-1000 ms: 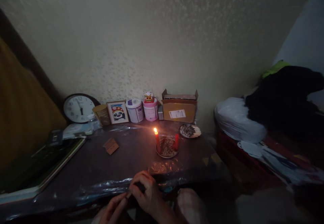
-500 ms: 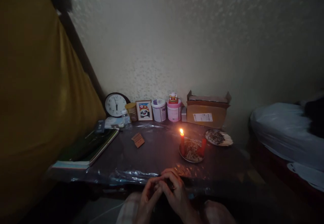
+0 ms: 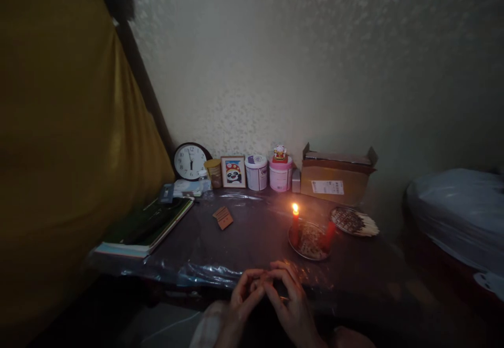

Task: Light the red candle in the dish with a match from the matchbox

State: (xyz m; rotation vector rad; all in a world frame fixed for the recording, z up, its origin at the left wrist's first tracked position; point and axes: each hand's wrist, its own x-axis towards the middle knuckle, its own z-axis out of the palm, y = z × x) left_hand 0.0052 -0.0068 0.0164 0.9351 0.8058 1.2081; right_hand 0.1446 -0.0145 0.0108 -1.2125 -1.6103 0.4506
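Observation:
My left hand [image 3: 241, 302] and my right hand [image 3: 290, 301] meet at the table's near edge, fingertips curled and pinched together around something too small and dark to make out. Just beyond them a lit red candle [image 3: 295, 223] stands at the left rim of a round dish [image 3: 309, 241] filled with speckled bits. An unlit red candle [image 3: 328, 234] stands at the dish's right rim. A second plate [image 3: 353, 221] with matchsticks lies behind and to the right.
The dark table [image 3: 244, 238] is covered in plastic film. Along the wall stand a clock [image 3: 189, 161], a small framed picture [image 3: 233, 171], two tubs [image 3: 256, 172] and a cardboard box [image 3: 336, 178]. Books [image 3: 147, 227] lie at left, a yellow curtain [image 3: 59, 143] beyond.
The view has swung left and the bundles at right have mostly left the frame. My hands, apart a second ago, have come together with the fingertips touching.

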